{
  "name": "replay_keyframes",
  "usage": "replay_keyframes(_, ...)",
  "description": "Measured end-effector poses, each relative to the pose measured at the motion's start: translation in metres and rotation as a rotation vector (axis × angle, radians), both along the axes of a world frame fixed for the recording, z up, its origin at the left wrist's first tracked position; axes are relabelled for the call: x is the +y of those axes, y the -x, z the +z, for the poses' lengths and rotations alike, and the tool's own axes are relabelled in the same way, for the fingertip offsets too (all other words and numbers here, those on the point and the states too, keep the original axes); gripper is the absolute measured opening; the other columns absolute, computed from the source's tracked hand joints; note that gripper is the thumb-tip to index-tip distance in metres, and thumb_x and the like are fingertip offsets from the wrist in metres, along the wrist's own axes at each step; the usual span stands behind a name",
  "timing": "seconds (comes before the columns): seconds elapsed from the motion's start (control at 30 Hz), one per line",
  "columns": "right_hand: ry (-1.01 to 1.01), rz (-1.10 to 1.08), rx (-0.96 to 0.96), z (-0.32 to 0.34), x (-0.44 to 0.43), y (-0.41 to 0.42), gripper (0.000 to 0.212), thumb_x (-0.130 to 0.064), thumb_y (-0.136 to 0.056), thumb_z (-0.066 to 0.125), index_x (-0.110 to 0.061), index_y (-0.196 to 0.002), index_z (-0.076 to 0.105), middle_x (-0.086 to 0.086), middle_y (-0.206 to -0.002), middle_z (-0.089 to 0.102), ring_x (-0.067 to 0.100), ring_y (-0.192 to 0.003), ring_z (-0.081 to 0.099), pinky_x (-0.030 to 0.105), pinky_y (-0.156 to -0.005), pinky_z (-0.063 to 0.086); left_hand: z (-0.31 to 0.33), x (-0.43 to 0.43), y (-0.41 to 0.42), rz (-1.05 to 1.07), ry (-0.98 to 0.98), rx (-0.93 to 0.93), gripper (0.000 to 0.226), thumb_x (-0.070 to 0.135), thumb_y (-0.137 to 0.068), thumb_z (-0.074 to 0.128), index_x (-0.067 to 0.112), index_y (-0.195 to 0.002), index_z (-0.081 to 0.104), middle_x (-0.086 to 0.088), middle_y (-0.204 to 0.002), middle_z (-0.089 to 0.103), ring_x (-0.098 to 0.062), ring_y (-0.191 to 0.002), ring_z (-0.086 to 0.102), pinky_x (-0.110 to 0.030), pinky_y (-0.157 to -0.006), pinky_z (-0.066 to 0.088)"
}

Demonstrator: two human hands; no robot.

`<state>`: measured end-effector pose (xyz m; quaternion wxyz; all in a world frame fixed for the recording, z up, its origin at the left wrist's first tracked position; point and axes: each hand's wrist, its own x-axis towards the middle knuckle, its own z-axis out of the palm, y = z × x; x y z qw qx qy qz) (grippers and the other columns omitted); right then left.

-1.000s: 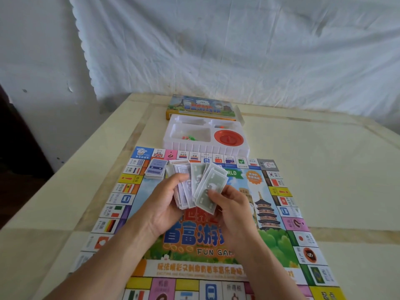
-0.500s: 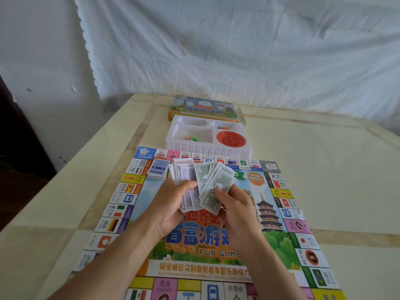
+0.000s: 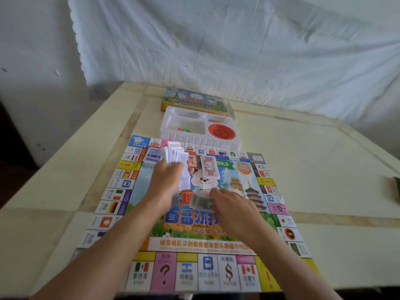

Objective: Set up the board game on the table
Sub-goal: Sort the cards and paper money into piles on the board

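The colourful game board [image 3: 134,217] lies open on the table in front of me. My left hand [image 3: 166,182] grips a fanned stack of paper money [image 3: 176,156] above the board's upper middle. My right hand [image 3: 229,206] pinches a few greyish notes [image 3: 200,201] low over the board's centre; they are blurred. A pink "10" note pile [image 3: 209,167] lies on the board next to a smaller reddish pile [image 3: 193,162]. A small stack of blue cards [image 3: 152,156] sits at the board's upper left.
A white plastic tray [image 3: 236,146] with a red spinner [image 3: 221,133] and small green pieces [image 3: 184,129] stands beyond the board. The game box [image 3: 194,99] lies behind it. A dark object [image 3: 396,191] sits at the table's right edge. A white sheet hangs behind.
My right hand has drawn greyish notes out of the fan and moved down toward the board's centre. My left hand stays up with the remaining stack. A pink note pile now shows.
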<state>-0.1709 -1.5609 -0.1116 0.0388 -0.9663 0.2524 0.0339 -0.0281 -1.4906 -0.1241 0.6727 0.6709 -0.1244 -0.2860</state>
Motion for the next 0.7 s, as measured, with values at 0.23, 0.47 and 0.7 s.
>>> replay_keyframes(0.23, -0.113, -0.07, -0.201, -0.008, -0.005, 0.0, 0.006, -0.009, -0.093, 0.048, -0.011, -0.097, 0.051, 0.003, -0.099, 0.058, 0.02, -0.08, 0.059, 0.036, -0.068, 0.052, 0.013, 0.004, 0.001, -0.13, -0.094, -0.135, 0.03, 0.012, -0.09, 0.045, 0.013, -0.119, 0.054, -0.013, -0.104, 0.064, -0.028, -0.097, 0.061, -0.037, -0.079, 0.049)
replay_keyframes(0.47, -0.231, -0.148, -0.326, -0.021, -0.013, 0.005, 0.012, -0.022, -0.092, 0.056, -0.011, -0.089, 0.059, -0.001, -0.087, 0.056, 0.013, -0.072, 0.054, 0.018, -0.056, 0.039, -0.011, 0.013, 0.023, -0.126, -0.092, 0.084, 0.033, 0.009, -0.092, 0.046, 0.011, -0.125, 0.049, -0.017, -0.11, 0.061, -0.029, -0.098, 0.061, -0.031, -0.063, 0.046)
replay_keyframes(0.7, -0.213, -0.127, -0.387, -0.029, -0.02, 0.009, 0.013, -0.02, -0.094, 0.053, -0.009, -0.092, 0.06, -0.001, -0.086, 0.053, 0.014, -0.074, 0.05, 0.016, -0.053, 0.032, -0.022, 0.012, 0.03, -0.003, -0.057, 0.135, 0.028, 0.013, -0.092, 0.047, 0.014, -0.119, 0.057, -0.016, -0.102, 0.067, -0.031, -0.094, 0.064, -0.034, -0.064, 0.047)
